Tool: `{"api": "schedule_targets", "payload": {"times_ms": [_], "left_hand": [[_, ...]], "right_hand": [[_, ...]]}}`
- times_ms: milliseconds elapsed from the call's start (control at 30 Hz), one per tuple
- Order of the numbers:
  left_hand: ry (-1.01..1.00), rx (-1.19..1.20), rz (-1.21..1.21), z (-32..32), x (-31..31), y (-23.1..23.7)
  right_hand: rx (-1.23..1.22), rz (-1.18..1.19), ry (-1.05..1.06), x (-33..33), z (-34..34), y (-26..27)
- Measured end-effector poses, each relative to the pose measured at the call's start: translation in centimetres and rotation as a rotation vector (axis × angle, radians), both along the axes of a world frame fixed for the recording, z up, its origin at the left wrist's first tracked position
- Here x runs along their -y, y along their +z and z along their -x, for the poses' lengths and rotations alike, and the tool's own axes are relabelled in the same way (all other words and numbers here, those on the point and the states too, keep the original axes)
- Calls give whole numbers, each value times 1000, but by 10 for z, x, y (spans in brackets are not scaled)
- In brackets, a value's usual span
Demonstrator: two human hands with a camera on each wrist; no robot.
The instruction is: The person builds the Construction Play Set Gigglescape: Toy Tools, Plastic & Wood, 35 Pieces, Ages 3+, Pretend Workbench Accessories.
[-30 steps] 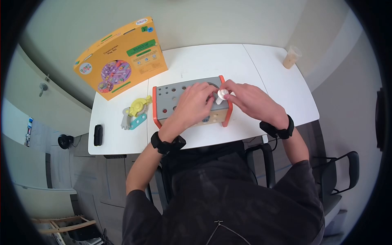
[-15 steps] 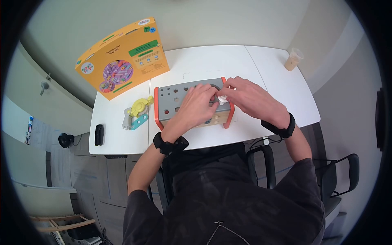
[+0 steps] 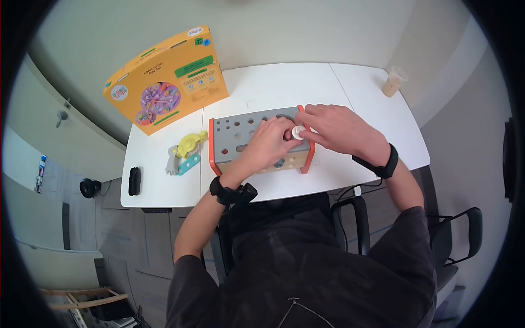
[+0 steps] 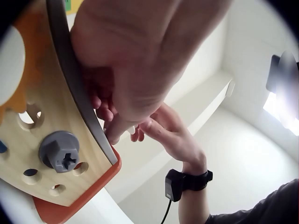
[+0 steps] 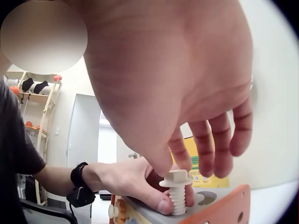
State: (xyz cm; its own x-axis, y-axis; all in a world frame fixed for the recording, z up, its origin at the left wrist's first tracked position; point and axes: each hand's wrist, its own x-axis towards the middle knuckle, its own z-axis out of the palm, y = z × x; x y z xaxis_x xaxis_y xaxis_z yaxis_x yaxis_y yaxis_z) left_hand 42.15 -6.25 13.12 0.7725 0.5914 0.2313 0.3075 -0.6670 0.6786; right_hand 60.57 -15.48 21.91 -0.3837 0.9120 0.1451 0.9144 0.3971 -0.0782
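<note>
A white toy bolt (image 3: 298,132) with a ribbed shaft stands upright at the right end of the grey-topped toy workbench (image 3: 227,141). My right hand (image 3: 342,130) comes over it from the right, thumb and forefinger pinching the bolt's head. From the left, my left hand (image 3: 267,143) lies on the bench top. In the right wrist view its thumb and a fingertip pinch the bolt's shaft low down, from both sides. A grey toy bolt (image 4: 60,151) sits in the bench's wooden front panel in the left wrist view.
Left of the bench lie a yellow toy piece (image 3: 189,144) and a teal strip with holes (image 3: 189,164). A yellow play-set box (image 3: 164,82) stands behind them. A black case (image 3: 134,181) lies at the left edge, and a cup (image 3: 394,82) stands at the back right.
The white bolt, tilted in my right hand a second ago, now stands upright on the bench top. My left thumb and fingers have moved in close around it.
</note>
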Motion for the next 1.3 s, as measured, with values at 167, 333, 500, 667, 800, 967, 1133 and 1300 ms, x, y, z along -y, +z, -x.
{"api": "schedule_targets", "payload": {"times_ms": [167, 333, 500, 667, 800, 967, 1133, 1300], "left_hand": [[-12, 5, 4, 2, 1, 6], [74, 103, -121, -2, 6, -2], [52, 27, -33, 3, 5, 3], [-19, -83, -9, 2, -4, 0], [49, 77, -84, 2, 10, 6], [56, 51, -50, 1, 4, -2], [-52, -95, 36, 3, -5, 4], [35, -59, -5, 4, 7, 15]], "right_hand": [[41, -14, 41, -1, -1, -5], [212, 72, -131, -13, 17, -11], [181, 110, -108, -9, 11, 8], [-38, -80, 173, -13, -4, -10], [243, 66, -33, -18, 10, -9], [317, 275, -80, -21, 13, 9], [26, 261, 50, -13, -1, 12], [15, 219, 80, -16, 0, -2]]}}
